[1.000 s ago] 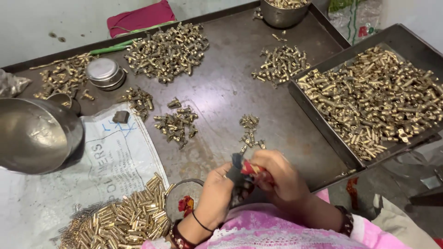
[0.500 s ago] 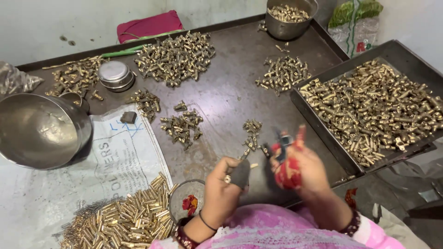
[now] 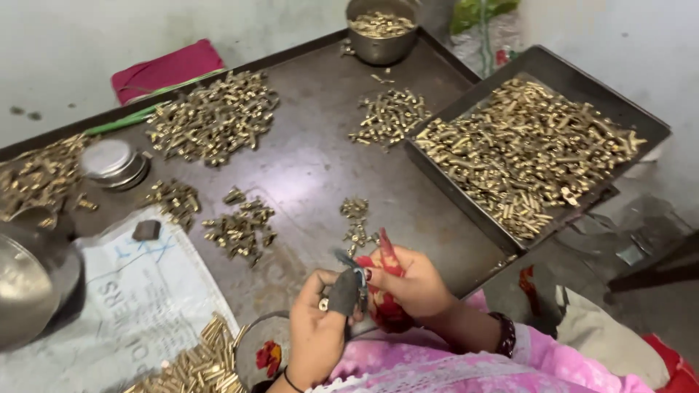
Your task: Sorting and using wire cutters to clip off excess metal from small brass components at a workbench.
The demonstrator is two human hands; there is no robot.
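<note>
Left hand: the left hand (image 3: 320, 331) is low in the middle of the view, fingers curled shut around a small brass part (image 3: 323, 304); a dark cover sits on its thumb (image 3: 342, 292).
Right hand: the right hand (image 3: 411, 280) is just beside the left one, touching it, and is closed on a red-handled tool (image 3: 384, 287); the red handles stick out above and below the fingers.
Tool tip: the metal end of the tool meets the brass part between the two hands; the exact contact is too small to see.
Small brass part: held in the air over the near edge of the surface (image 3: 313, 164), not lying on it.
Nearest pile: a little group of brass pieces (image 3: 357, 222) lies on the surface just beyond the hands.
Other piles: a middle pile (image 3: 239, 227), a big far pile (image 3: 212, 120) and another pile (image 3: 389, 116) near the tray.
Tray: a dark metal tray (image 3: 582, 69) on the right, tilted, full of brass pieces.
Bowls: one steel bowl (image 3: 25, 287) at the left edge, one bowl (image 3: 378, 29) with brass pieces at the far side.
Near left: a row of brass tubes (image 3: 196, 364) on a printed white sack (image 3: 124, 298).
Small items: round metal lids (image 3: 113, 161) and a red cloth (image 3: 164, 69) at the far left.
</note>
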